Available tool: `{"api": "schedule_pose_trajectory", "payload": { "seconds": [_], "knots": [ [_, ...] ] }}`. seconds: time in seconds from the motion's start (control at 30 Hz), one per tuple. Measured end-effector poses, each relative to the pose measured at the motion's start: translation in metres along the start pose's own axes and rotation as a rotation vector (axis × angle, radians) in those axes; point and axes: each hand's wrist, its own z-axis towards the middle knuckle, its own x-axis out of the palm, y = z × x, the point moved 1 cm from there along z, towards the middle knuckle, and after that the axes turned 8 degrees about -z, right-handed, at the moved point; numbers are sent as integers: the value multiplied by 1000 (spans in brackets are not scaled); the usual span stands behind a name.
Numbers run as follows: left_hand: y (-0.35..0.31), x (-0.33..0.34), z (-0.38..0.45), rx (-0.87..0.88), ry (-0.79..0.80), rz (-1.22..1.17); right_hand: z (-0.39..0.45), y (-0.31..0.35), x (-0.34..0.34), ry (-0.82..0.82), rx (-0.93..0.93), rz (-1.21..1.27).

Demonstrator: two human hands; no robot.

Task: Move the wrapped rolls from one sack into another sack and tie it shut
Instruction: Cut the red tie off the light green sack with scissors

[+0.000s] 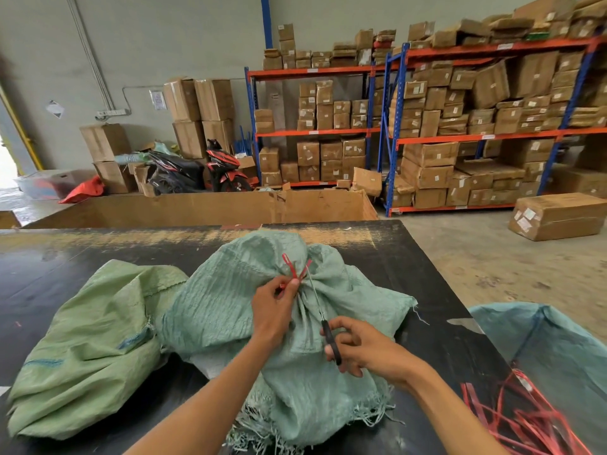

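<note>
The teal sack (295, 323) lay at centre frame, its neck tied with red strap (294, 269) pinched by the left hand (274, 310), while the right hand (358, 348) gripped scissors (320, 316) whose blades risked nicking the weave.

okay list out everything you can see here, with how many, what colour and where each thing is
Tied sack: one, pale teal, table centre.
Tie strap: one, red, round that sack's gathered neck.
Second sack: one, light green, table left.
Third sack: one, teal, right of table.
Scissors: one, black handles, blades at the strap.
Loose straps: a bundle, red, table's near right.
Table: one, black.
Boxes: many, brown, on blue-orange racks and floor.
Motorbikes: two, black and red, by the wall.
Left hand: pinches the strap.
Right hand: grips the scissors.
</note>
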Motion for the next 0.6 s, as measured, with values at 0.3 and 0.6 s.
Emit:
{"api": "schedule_pose_trajectory", "payload": {
  "seconds": [0.3, 0.6],
  "knots": [
    [-29, -23, 17, -25, 228, -128, -8, 11, -16, 221, 3, -6],
    [-35, -21, 10, 52, 249, -136, -2, 13, -19, 355, 32, 103]
  ]
}}
